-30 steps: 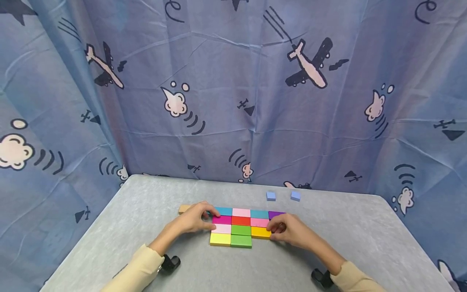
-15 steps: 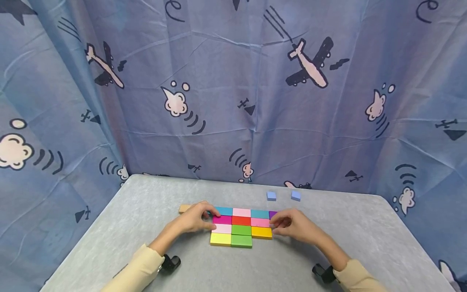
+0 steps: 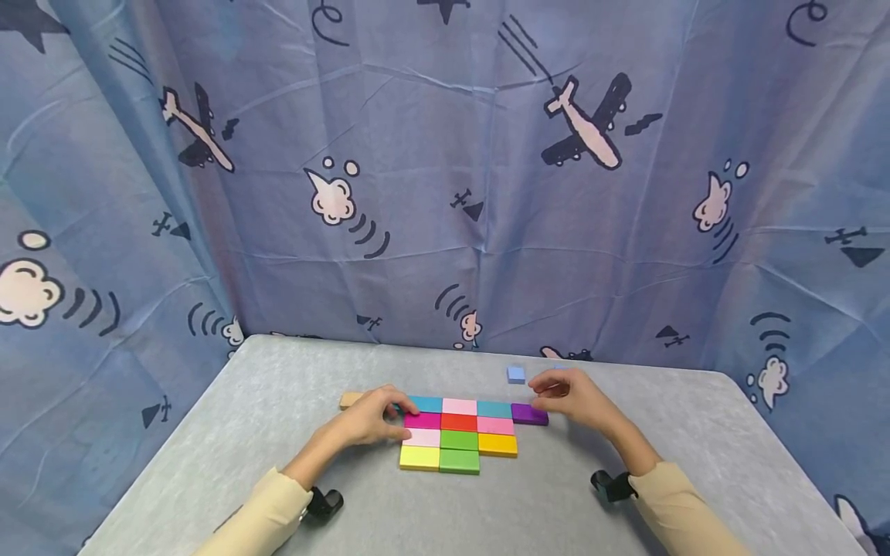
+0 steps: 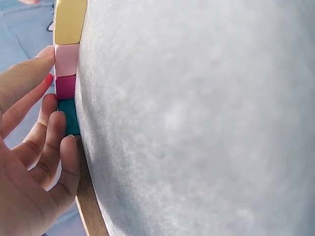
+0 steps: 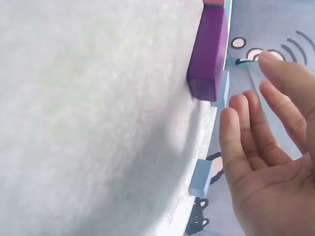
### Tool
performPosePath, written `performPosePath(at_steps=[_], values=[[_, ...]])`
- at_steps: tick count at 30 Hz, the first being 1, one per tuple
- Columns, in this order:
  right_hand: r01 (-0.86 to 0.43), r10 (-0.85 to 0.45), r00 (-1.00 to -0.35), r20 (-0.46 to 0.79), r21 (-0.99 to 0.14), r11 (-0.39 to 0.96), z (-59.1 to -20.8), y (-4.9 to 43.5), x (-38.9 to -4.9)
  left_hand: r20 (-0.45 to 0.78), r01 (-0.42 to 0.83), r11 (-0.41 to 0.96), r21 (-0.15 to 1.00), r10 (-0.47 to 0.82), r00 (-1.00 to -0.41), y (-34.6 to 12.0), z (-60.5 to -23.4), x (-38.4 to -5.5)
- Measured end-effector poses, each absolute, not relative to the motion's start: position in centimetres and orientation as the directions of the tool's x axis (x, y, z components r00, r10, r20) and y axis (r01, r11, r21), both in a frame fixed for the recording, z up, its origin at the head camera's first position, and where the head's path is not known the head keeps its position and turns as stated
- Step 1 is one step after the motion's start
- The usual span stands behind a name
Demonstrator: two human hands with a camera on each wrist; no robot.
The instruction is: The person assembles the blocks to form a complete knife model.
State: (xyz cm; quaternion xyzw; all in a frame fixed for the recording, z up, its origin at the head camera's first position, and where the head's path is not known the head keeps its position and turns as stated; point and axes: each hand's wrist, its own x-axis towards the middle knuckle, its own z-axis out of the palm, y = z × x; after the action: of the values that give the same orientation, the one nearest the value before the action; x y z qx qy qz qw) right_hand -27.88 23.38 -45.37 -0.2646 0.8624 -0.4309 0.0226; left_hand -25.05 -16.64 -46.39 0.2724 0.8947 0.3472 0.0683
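Flat coloured blocks lie edge to edge in stepped rows on the table. My left hand (image 3: pixel 368 417) rests at their left side. In the left wrist view its fingertips are right at the ends of a pale pink block (image 4: pixel 67 60), a magenta block (image 4: pixel 65 87) and a teal block (image 4: pixel 71 118). My right hand (image 3: pixel 573 395), fingers loosely bent and holding nothing, hovers just beyond the right end of a purple block (image 3: pixel 530 415). Behind it are two small blue blocks: one (image 3: pixel 516 375) shows fully, the other (image 3: pixel 560 367) is mostly hidden by the hand.
Other blocks in the rows include red (image 3: pixel 459 422), orange-yellow (image 3: pixel 497 445), yellow (image 3: pixel 419 458) and green (image 3: pixel 460 462). A wood-coloured block (image 3: pixel 351 399) ends the back row at left. A blue patterned curtain (image 3: pixel 417 193) hangs behind the table (image 3: pixel 292 363).
My right hand has let go at the orange-yellow block, drawn slightly right, then moved up and away toward the small blue blocks, uncovering the purple block. My left hand has stayed put.
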Motion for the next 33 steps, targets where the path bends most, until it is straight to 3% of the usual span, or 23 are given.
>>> performPosePath(at_steps=[11, 33], values=[[-0.361, -0.374, -0.911, 0.175, -0.775, 0.518, -45.9, 22.6, -29.9, 0.059, 0.433, 0.608, 0.665, 0.535, -0.842, -16.7, -46.5, -25.0], [-0.33, -0.281, -0.938, 0.204, -0.774, 0.54, -47.0, 20.4, -32.2, 0.065, 0.437, 0.597, 0.673, 0.54, -0.839, -16.6, -46.3, -25.0]])
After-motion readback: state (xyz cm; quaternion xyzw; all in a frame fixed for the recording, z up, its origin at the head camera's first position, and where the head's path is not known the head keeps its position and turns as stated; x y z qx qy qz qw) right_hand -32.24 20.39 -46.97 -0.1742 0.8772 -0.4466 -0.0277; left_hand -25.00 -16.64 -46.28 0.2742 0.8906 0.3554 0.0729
